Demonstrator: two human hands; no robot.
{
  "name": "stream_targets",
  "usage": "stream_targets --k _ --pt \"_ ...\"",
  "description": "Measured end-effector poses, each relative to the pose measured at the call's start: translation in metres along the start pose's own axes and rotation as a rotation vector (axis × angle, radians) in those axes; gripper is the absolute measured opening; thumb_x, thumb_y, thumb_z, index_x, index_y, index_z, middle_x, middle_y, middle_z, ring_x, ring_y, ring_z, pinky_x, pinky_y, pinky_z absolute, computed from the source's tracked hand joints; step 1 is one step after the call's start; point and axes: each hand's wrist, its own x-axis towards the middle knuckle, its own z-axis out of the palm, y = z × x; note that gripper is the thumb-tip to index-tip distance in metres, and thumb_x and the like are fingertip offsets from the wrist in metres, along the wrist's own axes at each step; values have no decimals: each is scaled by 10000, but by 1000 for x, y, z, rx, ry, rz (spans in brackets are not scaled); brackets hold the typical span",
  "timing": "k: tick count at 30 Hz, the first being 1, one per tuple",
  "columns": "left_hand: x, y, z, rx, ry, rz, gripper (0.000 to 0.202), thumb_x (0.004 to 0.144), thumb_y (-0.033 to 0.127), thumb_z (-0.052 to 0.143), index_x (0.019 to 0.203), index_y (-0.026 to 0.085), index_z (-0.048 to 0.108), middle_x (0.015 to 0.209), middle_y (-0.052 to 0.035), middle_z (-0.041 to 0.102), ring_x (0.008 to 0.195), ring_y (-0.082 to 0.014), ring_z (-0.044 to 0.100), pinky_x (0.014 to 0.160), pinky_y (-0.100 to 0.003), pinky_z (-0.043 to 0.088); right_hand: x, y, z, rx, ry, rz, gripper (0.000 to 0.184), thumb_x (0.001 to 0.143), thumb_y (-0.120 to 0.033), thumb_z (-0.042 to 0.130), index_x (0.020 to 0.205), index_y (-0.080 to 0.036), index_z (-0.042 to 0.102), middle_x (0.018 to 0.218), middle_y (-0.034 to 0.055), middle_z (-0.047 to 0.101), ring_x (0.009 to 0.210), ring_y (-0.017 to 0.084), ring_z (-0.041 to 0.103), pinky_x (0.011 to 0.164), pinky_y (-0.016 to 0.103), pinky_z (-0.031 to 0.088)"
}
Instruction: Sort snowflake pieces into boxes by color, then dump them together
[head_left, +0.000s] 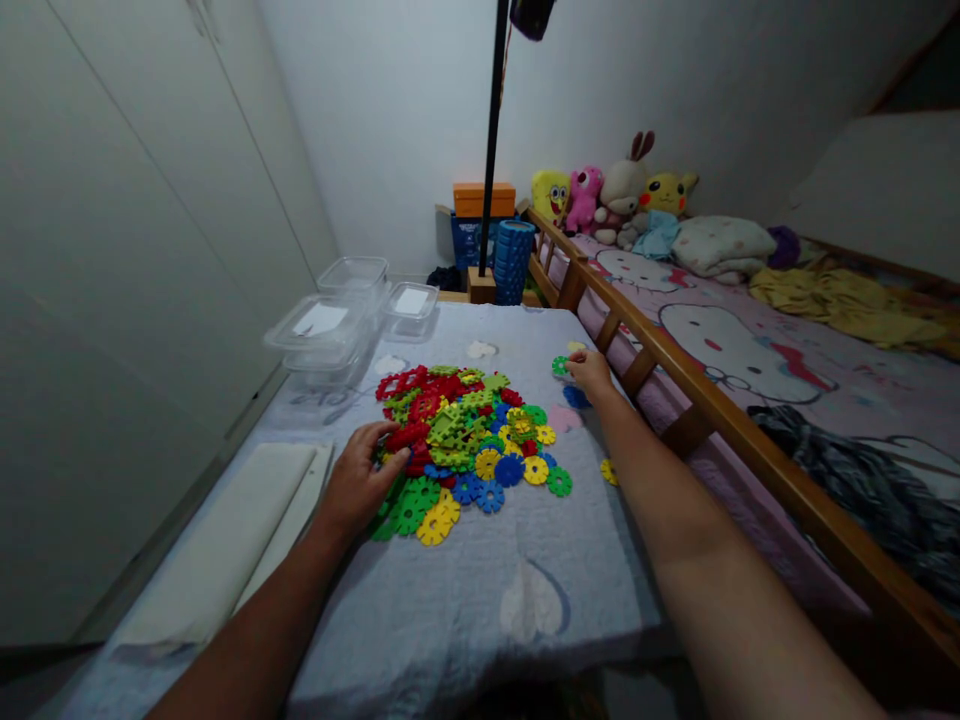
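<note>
A pile of plastic snowflake pieces (465, 435) in red, green, yellow and blue lies on a pale blue cloth (480, 590) over a table. My left hand (360, 480) rests on the pile's left edge, fingers curled over red and green pieces. My right hand (590, 372) reaches to the far right of the cloth and pinches a green piece (559, 366). A blue piece (576, 397) lies just below that hand. A loose yellow piece (608, 470) sits beside my right forearm.
Clear plastic boxes with lids (330, 330) stand at the table's back left. A white folded sheet (247, 520) lies at the left. A wooden bed rail (720, 420) runs along the right, with plush toys (615, 195) behind. A black pole (493, 140) rises beyond the table.
</note>
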Motion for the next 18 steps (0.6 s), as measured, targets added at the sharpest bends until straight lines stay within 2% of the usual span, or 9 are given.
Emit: stream_targets --k 3,7,13,18 --pt "0 2 0 1 -1 3 477 825 545 601 1153 207 673 1212 -107 688 1165 -291 643 1064 -448 508 18 5 5 -85 101 105 131 697 -179 652 710 -233 533 741 21 661 745 199 633 658 273 482" --pt "1 3 0 17 2 8 454 834 540 600 1146 219 679 1205 -97 696 1152 -286 651 1060 -450 515 29 8 11 -175 152 152 111 688 -136 638 724 -224 581 831 46 717 830 211 654 711 270 491" --pt "2 6 -1 27 -7 15 454 843 549 596 1142 219 682 1188 -92 700 1135 -280 664 1034 -433 536 34 9 12 -268 93 127 108 710 -122 606 742 -182 691 852 78 760 843 221 694 747 282 498" --pt "1 6 -1 37 -19 0 461 843 540 591 1152 209 675 1207 -100 693 1153 -284 656 1058 -442 521 23 7 -5 -314 20 67 191 753 -117 590 846 -173 747 934 73 771 899 202 702 770 257 495"
